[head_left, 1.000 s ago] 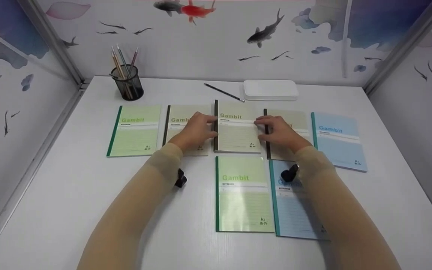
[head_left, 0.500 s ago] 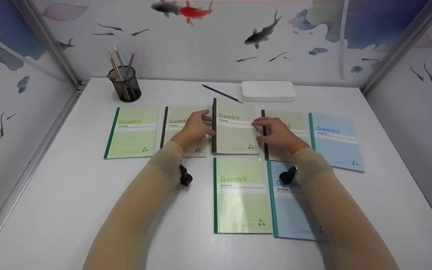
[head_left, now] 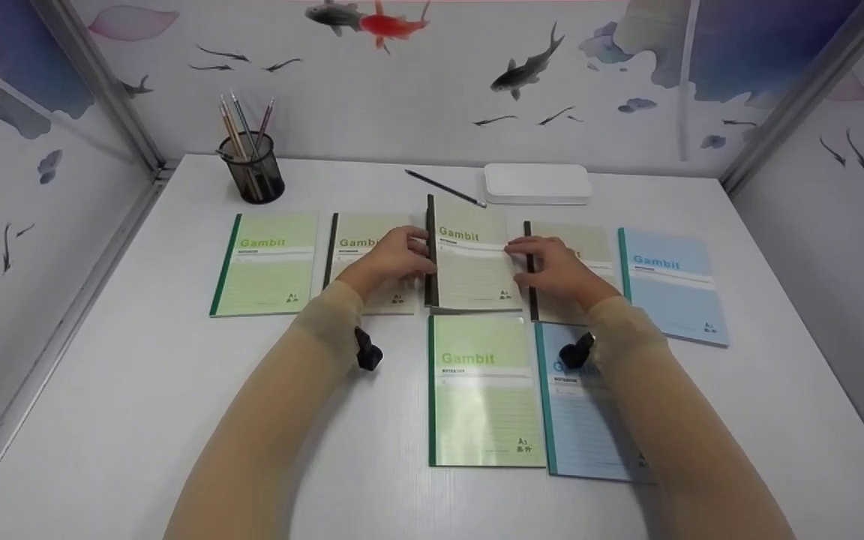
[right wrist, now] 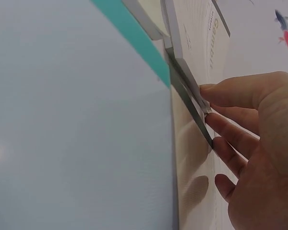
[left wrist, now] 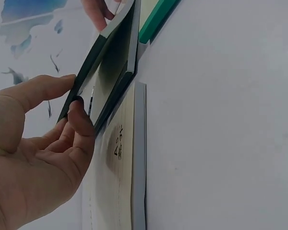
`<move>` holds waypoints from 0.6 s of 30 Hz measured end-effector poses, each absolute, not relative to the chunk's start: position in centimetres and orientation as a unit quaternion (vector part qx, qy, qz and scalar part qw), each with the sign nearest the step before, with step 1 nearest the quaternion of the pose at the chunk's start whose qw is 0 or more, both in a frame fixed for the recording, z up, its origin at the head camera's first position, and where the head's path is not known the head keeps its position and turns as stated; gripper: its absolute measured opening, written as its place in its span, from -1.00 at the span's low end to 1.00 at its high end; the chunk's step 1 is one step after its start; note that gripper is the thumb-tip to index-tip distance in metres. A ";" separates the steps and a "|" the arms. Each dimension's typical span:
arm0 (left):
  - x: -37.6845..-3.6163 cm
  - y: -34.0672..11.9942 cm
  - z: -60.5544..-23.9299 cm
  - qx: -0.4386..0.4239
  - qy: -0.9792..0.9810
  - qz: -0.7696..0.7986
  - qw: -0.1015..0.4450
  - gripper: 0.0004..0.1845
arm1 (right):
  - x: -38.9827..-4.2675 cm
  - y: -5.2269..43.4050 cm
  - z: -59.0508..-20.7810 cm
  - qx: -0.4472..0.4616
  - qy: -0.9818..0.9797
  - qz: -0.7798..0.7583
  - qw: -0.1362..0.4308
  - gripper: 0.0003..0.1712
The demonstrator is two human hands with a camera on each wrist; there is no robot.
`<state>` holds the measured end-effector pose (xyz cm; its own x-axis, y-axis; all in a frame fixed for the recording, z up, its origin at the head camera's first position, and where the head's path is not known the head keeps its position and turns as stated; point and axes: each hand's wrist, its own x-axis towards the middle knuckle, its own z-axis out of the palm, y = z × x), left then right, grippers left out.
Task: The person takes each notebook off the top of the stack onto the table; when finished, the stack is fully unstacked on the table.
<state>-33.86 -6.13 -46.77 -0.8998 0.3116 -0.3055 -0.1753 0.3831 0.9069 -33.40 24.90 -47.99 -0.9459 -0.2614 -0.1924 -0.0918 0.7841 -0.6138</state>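
Both hands hold a beige Gambit notebook [head_left: 473, 281] with a dark spine at the centre of the back row. My left hand [head_left: 394, 259] pinches its spine side between thumb and fingers, plain in the left wrist view. At the opposite edge, the right hand [right wrist: 264, 129] has its thumb on top and fingertips at the underside. This notebook is raised and slightly tilted over another dark-spined notebook [left wrist: 113, 72], with a gap between the two. Beige notebooks [head_left: 402, 301] [head_left: 563, 304] lie partly under each hand. Most of the lower central notebook is hidden in the head view.
Green notebooks lie at the left [head_left: 267, 277] and front centre [head_left: 484, 420]. Blue notebooks lie at the right [head_left: 676, 300] and under the right forearm [head_left: 589, 435]. Behind stand a pen cup [head_left: 256, 176], a pencil [head_left: 443, 187] and a white case [head_left: 537, 184].
The central notebook has been lifted and tilted slightly, so the edge of one beneath it now shows. The left fingers have shifted along the spine; the right hand stays at its edge.
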 end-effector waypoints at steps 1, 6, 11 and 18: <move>-33.8 -6.1 -46.9 0.045 0.801 0.553 0.224 -0.19 | -33.4 25.0 -48.1 -0.094 0.935 -0.314 0.135 -0.33; -33.4 -5.8 -47.3 0.044 0.784 0.573 0.234 -0.18 | -33.5 25.0 -48.3 -0.102 0.938 -0.306 0.127 -0.35; -33.3 -6.0 -47.5 0.033 0.768 0.599 0.226 -0.19 | -33.2 24.9 -48.3 -0.084 0.941 -0.305 0.122 -0.36; -32.9 -7.2 -47.3 0.021 0.731 0.642 0.232 -0.23 | -33.2 24.7 -48.1 -0.112 0.947 -0.282 0.106 -0.36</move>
